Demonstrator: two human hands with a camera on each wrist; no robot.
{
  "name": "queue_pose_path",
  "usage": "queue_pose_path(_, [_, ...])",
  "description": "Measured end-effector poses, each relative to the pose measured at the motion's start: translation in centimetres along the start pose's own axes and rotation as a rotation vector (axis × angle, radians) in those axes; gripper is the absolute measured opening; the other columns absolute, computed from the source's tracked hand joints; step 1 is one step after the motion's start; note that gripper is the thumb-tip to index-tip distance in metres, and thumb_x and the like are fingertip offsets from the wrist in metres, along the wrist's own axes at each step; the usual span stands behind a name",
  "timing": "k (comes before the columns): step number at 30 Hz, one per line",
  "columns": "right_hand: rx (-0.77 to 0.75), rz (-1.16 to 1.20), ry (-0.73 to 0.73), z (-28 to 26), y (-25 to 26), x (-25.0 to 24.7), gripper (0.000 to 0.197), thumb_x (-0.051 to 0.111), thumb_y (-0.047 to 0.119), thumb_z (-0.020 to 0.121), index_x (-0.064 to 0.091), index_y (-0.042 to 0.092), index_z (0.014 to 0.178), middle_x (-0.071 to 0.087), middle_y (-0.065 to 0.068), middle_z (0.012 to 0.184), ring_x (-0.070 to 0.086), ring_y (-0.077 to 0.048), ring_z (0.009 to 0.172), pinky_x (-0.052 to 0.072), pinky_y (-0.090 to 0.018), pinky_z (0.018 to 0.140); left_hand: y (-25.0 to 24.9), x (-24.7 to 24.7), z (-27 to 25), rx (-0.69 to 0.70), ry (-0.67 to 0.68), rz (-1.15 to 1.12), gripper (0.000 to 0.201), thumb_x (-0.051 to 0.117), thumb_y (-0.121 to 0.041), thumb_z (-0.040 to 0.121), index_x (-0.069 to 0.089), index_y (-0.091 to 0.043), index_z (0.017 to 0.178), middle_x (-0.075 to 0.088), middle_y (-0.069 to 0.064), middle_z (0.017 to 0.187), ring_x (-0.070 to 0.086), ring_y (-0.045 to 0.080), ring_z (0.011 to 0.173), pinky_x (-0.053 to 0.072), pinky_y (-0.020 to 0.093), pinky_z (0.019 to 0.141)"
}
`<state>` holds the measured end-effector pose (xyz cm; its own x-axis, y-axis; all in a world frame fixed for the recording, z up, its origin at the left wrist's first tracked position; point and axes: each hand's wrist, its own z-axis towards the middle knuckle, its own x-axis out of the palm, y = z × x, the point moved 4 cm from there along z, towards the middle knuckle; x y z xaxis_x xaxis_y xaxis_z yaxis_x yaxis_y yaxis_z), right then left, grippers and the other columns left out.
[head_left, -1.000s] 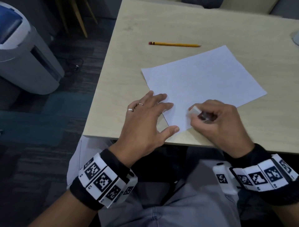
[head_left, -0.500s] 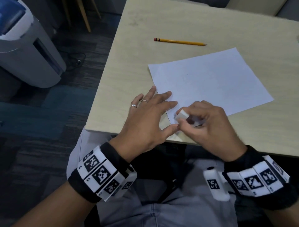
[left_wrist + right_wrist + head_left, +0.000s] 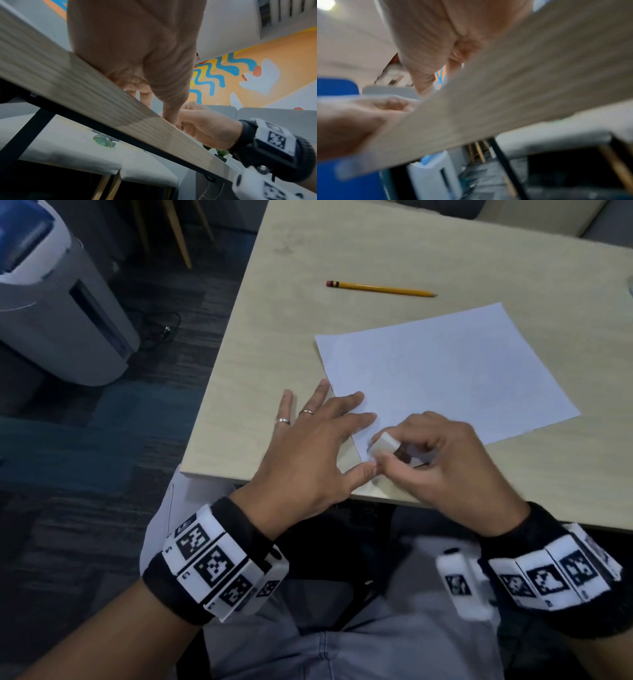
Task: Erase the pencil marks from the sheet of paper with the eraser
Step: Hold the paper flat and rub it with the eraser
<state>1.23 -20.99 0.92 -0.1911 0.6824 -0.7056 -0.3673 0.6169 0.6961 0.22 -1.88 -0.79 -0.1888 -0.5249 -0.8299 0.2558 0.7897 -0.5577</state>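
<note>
The small white block eraser point(image 3: 384, 444) was pinched between the thumb and the curled fingers of the right hand point(image 3: 442, 463), over the near corner of the white sheet of paper point(image 3: 445, 371), at about 6 o'clock on the sheet. The left hand point(image 3: 308, 453) was laid flat with straight, spread fingers, partly on the sheet's near-left edge and partly on the pale wooden worktop point(image 3: 274, 354), its thumb tip close to the eraser. No pencil marks could be made out on the sheet; they were too faint to be seen.

For the rubbing to be done well, the sheet probably should be kept pressed by the flat left hand close to the place of rubbing, so that the thin paper is not wrinkled or dragged. Short strokes directed away from the holding hand, with moderate pressure, would likely be safest near the corner, where the paper can be folded or torn easily.

A yellow pencil with a pink end point(image 3: 382, 289) was lying at about 12 o'clock from the sheet, well apart from it. The worktop was smooth, and its near edge was seen from below in both wrist views. At 9 o'clock on the dark carpeted floor a white and blue appliance point(image 3: 51, 302) was standing. In the left wrist view a wall painted in orange with blue wavy lines point(image 3: 240, 75) was visible; the right wrist view was blurred.
</note>
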Motion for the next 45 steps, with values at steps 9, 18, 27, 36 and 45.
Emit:
queue_pose_path(9, [0.164, 0.512, -0.183, 0.5, -3.6, -2.6, 0.037, 0.082, 0.018, 0.089, 0.076, 0.019, 0.125, 0.066, -0.028, 0.096, 0.059, -0.033, 0.082, 0.053, -0.029, 0.084, 1.0, 0.0, 0.0, 0.087, -0.048, 0.029, 0.071, 0.054, -0.078, 0.087, 0.050, -0.045, 0.150, 0.033, -0.023, 0.166, 0.006, 0.010, 0.162, -0.003, 0.051, 0.130])
queue_pose_path(18, [0.139, 0.574, -0.198, 0.3, -3.2, -3.3, 0.031, 0.078, 0.018, 0.088, 0.080, 0.017, 0.119, 0.074, -0.023, 0.095, 0.069, -0.022, 0.082, 0.056, -0.022, 0.083, 1.0, 0.0, -0.1, 0.091, -0.080, 0.021, 0.069, 0.057, -0.078, 0.086, 0.053, -0.046, 0.147, 0.035, -0.026, 0.164, 0.008, 0.007, 0.161, 0.000, 0.049, 0.130])
queue_pose_path(27, [-0.180, -0.115, -0.052, -0.5, 0.2, 0.2, 0.026, 0.084, 0.018, 0.091, 0.079, 0.018, 0.117, 0.061, 0.009, 0.081, 0.058, -0.015, 0.081, 0.051, -0.030, 0.077, 1.0, 0.0, 0.0, 0.061, -0.065, -0.002, 0.076, 0.057, -0.079, 0.082, 0.053, -0.043, 0.149, 0.036, -0.024, 0.164, 0.010, 0.008, 0.161, -0.001, 0.048, 0.130])
queue_pose_path(36, [-0.067, -0.124, -0.095, 0.4, 0.1, -0.8, 0.008, 0.082, 0.019, 0.090, 0.075, 0.014, 0.087, 0.059, 0.004, 0.069, 0.056, -0.019, 0.070, 0.050, -0.041, 0.068, 1.0, -0.1, 0.2, 0.040, -0.035, -0.009, 0.077, 0.064, -0.075, 0.085, 0.049, -0.042, 0.153, 0.032, -0.023, 0.166, 0.005, 0.008, 0.161, -0.006, 0.044, 0.130])
queue_pose_path(45, [0.048, 0.027, -0.079, 0.3, -0.2, -0.8, 0.014, 0.082, 0.018, 0.093, 0.076, 0.011, 0.083, 0.057, 0.000, 0.067, 0.051, -0.019, 0.065, 0.047, -0.041, 0.065, 1.0, -0.1, 0.2, 0.042, -0.026, -0.017, 0.076, 0.066, -0.073, 0.086, 0.049, -0.040, 0.153, 0.031, -0.021, 0.167, 0.004, 0.011, 0.162, -0.006, 0.046, 0.130])
